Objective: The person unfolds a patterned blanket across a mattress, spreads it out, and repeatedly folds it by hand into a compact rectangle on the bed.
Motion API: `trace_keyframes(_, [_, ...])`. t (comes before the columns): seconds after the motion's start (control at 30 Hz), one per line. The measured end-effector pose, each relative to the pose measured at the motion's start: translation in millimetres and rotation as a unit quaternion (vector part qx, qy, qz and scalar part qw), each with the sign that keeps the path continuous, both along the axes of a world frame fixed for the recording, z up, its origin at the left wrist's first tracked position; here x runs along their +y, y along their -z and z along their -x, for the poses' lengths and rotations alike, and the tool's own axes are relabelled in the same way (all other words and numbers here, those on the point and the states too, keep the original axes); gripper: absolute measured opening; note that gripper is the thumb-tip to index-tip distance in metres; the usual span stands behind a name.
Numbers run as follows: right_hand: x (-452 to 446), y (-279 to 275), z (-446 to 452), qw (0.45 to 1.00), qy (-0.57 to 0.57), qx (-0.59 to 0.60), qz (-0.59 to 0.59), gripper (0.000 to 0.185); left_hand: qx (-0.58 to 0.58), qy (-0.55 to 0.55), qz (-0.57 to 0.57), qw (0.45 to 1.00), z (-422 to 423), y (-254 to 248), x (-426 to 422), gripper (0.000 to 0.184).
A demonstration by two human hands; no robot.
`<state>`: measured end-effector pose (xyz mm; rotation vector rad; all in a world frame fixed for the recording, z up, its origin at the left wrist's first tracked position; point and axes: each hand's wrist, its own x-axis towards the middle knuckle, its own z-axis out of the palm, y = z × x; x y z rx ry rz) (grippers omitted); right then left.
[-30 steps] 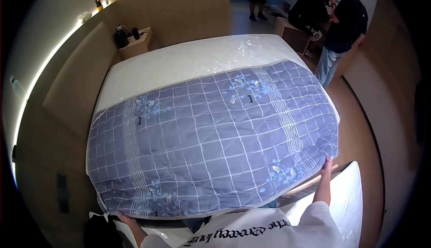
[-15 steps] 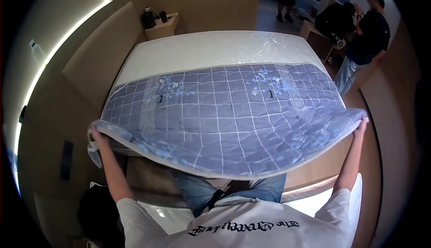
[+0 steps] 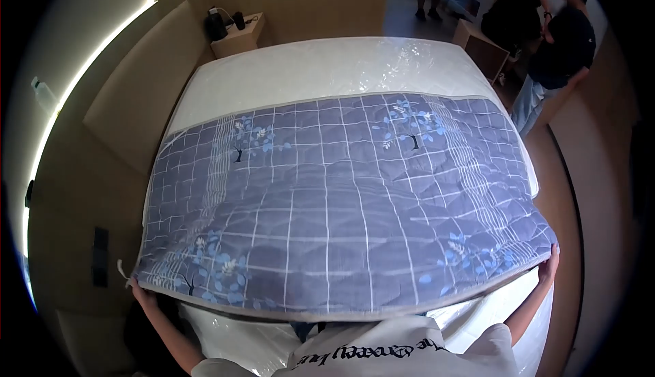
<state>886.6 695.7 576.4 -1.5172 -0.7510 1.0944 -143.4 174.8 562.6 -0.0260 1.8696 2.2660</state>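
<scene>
A quilted mattress pad (image 3: 341,186), blue-grey with a white grid and light-blue tree prints, covers the near part of a white mattress (image 3: 300,73). My left hand (image 3: 142,293) grips the pad's near-left corner, where a pale strap sticks out. At the near-right corner, my right hand (image 3: 550,262) is closed on the pad's edge. Between my hands the near edge hangs in a shallow curve in front of my body. The fingertips of both hands are partly hidden by the fabric. Low ripples run across the pad's middle.
A padded headboard (image 3: 147,83) stands along the left. A nightstand (image 3: 239,39) with a black cup is beyond the mattress. Another white plastic-covered surface (image 3: 235,339) lies close to me. People (image 3: 559,49) are at the far right near a wooden cabinet (image 3: 481,49).
Both my hands have come down and closer to me with the pad's corners. The pad now lies flatter, and its near tree prints are spread out to view.
</scene>
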Motion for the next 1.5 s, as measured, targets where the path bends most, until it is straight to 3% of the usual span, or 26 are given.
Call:
trace_keyframes(0.03, [14.0,-10.8,16.8,0.998,0.006,0.053,-0.032,0.037,-0.012,0.04,-0.064,0.997,8.7,4.6,-6.2,0.048])
trace_keyframes(0.07, [26.6,-20.6,29.4,0.992,0.016,0.105,-0.066,0.039,-0.015,0.039,-0.055,0.998,12.0,-7.3,9.8,0.048])
trace_keyframes(0.13, [64.5,-46.7,62.0,0.995,0.002,0.071,-0.069,0.044,-0.09,-0.001,-0.082,0.993,19.9,-9.7,44.1,0.05])
trace_keyframes(0.2, [119.5,-71.5,121.1,0.997,0.015,-0.018,-0.078,0.044,-0.112,-0.056,-0.036,0.991,70.7,4.5,81.1,0.049])
trace_keyframes(0.23, [162.2,-50.8,104.2,0.996,0.027,-0.024,-0.085,0.04,-0.124,-0.085,-0.039,0.988,83.6,6.7,112.5,0.048])
trace_keyframes(0.33, [257.7,-36.6,123.5,0.99,0.089,0.006,-0.11,0.029,-0.021,-0.127,-0.021,0.991,166.8,40.4,167.7,0.041])
trace_keyframes(0.43, [365.3,-15.8,125.1,0.986,0.051,-0.054,-0.151,0.026,0.015,-0.168,-0.028,0.985,184.3,9.1,277.0,0.03])
trace_keyframes(0.5, [411.9,-18.3,153.8,0.989,0.019,-0.064,-0.129,0.027,0.041,-0.081,-0.008,0.996,226.1,15.1,315.7,0.032])
trace_keyframes(0.57, [453.6,-13.2,200.1,0.991,0.018,-0.059,-0.122,0.028,0.057,-0.128,-0.029,0.99,240.1,20.0,378.8,0.024])
trace_keyframes(0.7, [475.8,11.4,207.1,0.993,0.016,-0.083,-0.08,0.027,0.13,-0.105,-0.013,0.986,236.7,18.6,375.6,0.023])
trace_keyframes(0.87, [499.8,29.0,206.4,0.99,0.042,-0.128,-0.043,0.025,0.123,-0.11,0.089,0.982,230.2,23.7,388.4,0.025])
trace_keyframes(0.93, [496.2,34.5,196.4,0.949,-0.072,-0.298,0.076,0.029,0.095,-0.017,0.144,0.985,217.2,15.5,383.3,0.031])
trace_keyframes(0.97, [477.0,32.5,226.5,0.929,-0.041,-0.35,0.115,0.037,0.115,-0.025,0.25,0.961,205.3,16.8,387.0,0.032])
trace_keyframes(1.0, [514.7,83.1,182.6,0.879,-0.093,-0.457,0.101,0.048,0.131,-0.033,0.355,0.925,187.8,23.7,396.6,0.034])
trace_keyframes(1.03, [506.4,90.4,203.1,0.819,-0.094,-0.56,0.077,0.049,0.313,0.011,0.462,0.83,168.0,36.6,407.5,0.035])
trace_keyframes(1.07, [491.2,91.6,237.3,0.732,-0.108,-0.669,0.067,0.051,0.46,0.074,0.557,0.688,141.8,61.0,419.6,0.036])
trace_keyframes(1.13, [452.1,69.5,307.9,0.707,-0.192,-0.66,-0.167,0.045,0.543,0.19,0.552,0.604,78.1,43.1,456.0,0.038])
trace_keyframes(1.17, [432.4,57.2,344.2,0.692,-0.262,-0.636,-0.216,0.042,0.54,0.19,0.556,0.603,61.5,38.4,468.7,0.038])
trace_keyframes(1.23, [410.7,48.2,388.7,0.651,-0.376,-0.6,-0.274,0.04,0.647,0.268,0.488,0.521,41.8,26.1,490.1,0.039])
trace_keyframes(1.27, [406.5,48.3,403.2,0.626,-0.422,-0.592,-0.282,0.041,0.648,0.264,0.489,0.521,34.3,18.6,496.0,0.039])
trace_keyframes(1.3, [399.0,49.6,416.4,0.65,-0.433,-0.555,-0.287,0.03,0.629,0.286,0.502,0.52,27.1,10.2,501.0,0.036])
trace_keyframes(1.37, [401.5,44.7,418.9,0.648,-0.448,-0.562,-0.254,0.023,0.61,0.31,0.512,0.519,26.0,-9.9,509.4,0.033])
trace_keyframes(1.4, [404.4,43.1,421.2,0.646,-0.46,-0.568,-0.22,0.017,0.522,0.354,0.549,0.549,29.4,-24.1,513.3,0.029])
trace_keyframes(1.43, [411.9,39.8,416.9,0.656,-0.421,-0.565,-0.272,0.011,0.428,0.394,0.579,0.571,35.7,-34.9,516.3,0.025])
trace_keyframes(1.47, [418.1,33.4,410.7,0.685,-0.403,-0.56,-0.236,0.013,0.432,0.389,0.581,0.57,50.0,-41.0,517.5,0.025])
trace_keyframes(1.5, [422.3,29.2,405.1,0.689,-0.416,-0.546,-0.235,0.014,0.334,0.449,0.596,0.576,67.4,-45.3,516.9,0.023])
